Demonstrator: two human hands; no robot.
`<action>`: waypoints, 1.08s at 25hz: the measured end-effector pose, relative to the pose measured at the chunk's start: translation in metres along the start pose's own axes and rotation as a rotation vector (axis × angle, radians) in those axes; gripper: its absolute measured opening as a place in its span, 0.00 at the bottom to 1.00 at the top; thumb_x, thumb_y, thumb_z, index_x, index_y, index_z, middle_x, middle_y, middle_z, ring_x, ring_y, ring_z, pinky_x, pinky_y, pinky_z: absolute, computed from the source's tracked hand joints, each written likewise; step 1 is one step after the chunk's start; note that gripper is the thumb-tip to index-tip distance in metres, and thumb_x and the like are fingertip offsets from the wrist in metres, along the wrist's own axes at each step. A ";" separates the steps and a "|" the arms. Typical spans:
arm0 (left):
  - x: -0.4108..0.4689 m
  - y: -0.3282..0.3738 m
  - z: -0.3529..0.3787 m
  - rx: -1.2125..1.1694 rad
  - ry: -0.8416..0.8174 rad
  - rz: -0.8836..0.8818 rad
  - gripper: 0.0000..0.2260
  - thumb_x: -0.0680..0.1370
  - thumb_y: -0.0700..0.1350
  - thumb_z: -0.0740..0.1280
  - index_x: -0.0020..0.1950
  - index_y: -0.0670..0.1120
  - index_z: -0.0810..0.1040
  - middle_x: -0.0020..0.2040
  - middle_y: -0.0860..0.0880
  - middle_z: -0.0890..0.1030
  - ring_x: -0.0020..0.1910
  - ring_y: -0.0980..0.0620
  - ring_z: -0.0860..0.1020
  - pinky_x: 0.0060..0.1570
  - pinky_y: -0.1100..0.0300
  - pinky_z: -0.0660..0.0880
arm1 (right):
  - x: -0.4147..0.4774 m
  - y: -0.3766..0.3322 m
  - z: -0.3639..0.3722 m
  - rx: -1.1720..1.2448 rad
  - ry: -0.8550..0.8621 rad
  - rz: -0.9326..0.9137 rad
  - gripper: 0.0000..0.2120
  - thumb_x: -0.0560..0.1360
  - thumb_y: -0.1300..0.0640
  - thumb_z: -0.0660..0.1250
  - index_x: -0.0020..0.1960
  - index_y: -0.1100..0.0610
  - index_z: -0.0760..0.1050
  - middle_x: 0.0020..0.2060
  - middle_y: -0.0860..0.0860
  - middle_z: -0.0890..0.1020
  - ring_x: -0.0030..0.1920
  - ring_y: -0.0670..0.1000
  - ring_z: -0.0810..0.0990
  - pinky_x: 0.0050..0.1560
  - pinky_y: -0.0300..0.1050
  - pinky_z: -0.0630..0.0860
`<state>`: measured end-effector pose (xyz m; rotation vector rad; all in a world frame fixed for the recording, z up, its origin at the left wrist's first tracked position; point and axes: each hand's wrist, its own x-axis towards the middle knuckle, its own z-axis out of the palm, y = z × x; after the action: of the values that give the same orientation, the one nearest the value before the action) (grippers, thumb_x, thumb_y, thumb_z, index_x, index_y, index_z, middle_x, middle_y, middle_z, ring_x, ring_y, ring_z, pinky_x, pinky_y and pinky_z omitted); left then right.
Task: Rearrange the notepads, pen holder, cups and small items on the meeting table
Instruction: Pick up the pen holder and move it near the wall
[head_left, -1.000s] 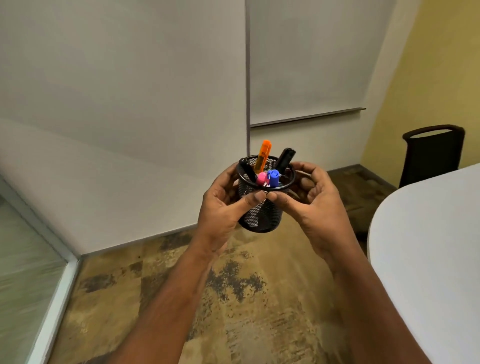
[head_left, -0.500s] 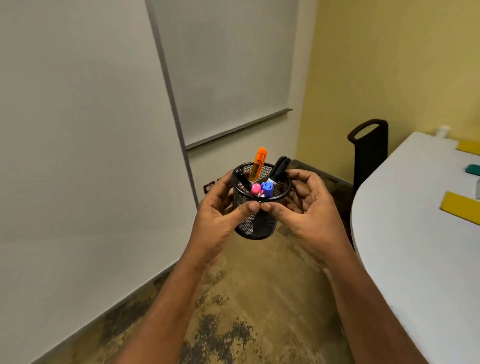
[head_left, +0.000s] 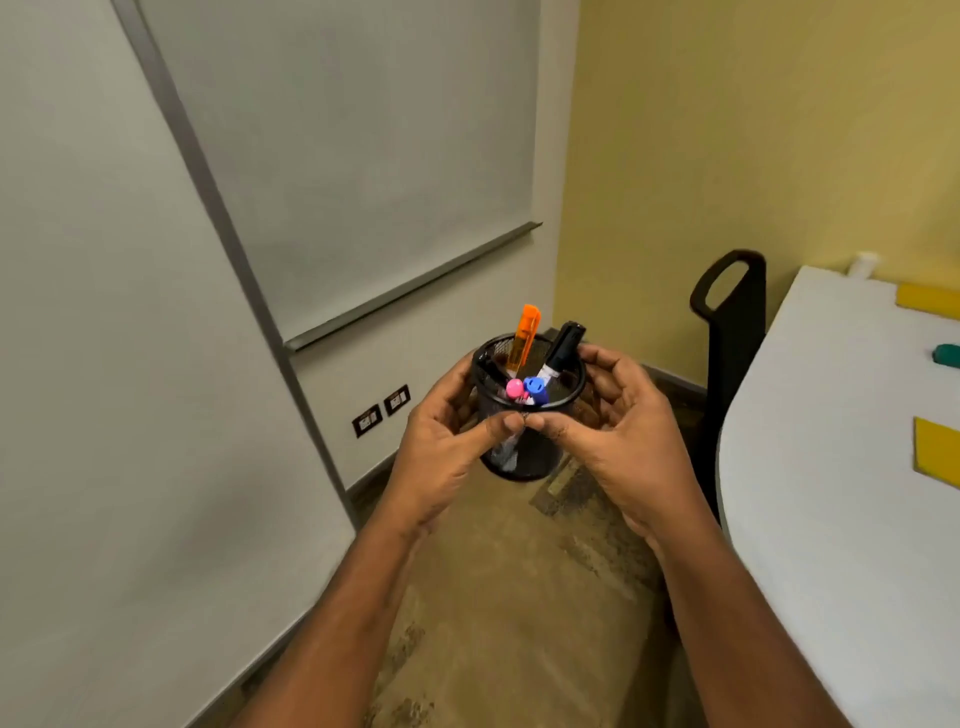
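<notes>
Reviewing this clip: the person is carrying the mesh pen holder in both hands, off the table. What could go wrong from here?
1. The pen holder is over the floor, not the table; the left hand and right hand grip it mostly with fingertips near the rim, so a slip could drop it.
2. The orange pen and black marker lean above the rim; tilting could spill them.
3. The chair stands beside the table edge and could be bumped.

a yellow wall meets a whiteboard, above mottled brown floor and a black chair.
</notes>
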<state>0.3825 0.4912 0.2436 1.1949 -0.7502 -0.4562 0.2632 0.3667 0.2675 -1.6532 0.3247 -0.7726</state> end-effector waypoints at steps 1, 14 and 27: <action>0.027 -0.005 -0.001 0.005 0.010 0.014 0.37 0.60 0.52 0.80 0.67 0.49 0.73 0.61 0.50 0.80 0.62 0.52 0.77 0.58 0.57 0.76 | 0.026 0.005 -0.003 -0.016 -0.007 0.001 0.37 0.55 0.46 0.80 0.61 0.42 0.70 0.58 0.42 0.80 0.59 0.40 0.78 0.62 0.46 0.75; 0.338 -0.134 -0.050 -0.155 -0.119 -0.064 0.34 0.63 0.41 0.78 0.67 0.45 0.72 0.61 0.48 0.80 0.61 0.52 0.78 0.55 0.63 0.76 | 0.314 0.128 -0.002 -0.116 0.021 0.087 0.44 0.56 0.48 0.79 0.69 0.49 0.68 0.58 0.38 0.79 0.58 0.34 0.76 0.54 0.26 0.72; 0.650 -0.254 -0.083 -0.027 -0.458 -0.257 0.31 0.65 0.38 0.75 0.67 0.52 0.73 0.61 0.52 0.80 0.63 0.53 0.77 0.58 0.59 0.76 | 0.582 0.261 -0.011 -0.161 0.307 0.262 0.41 0.56 0.57 0.82 0.66 0.50 0.70 0.58 0.42 0.79 0.59 0.37 0.76 0.62 0.40 0.73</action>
<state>0.9021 0.0237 0.1702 1.1793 -0.9792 -0.9724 0.7378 -0.0534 0.1993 -1.5982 0.8225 -0.8160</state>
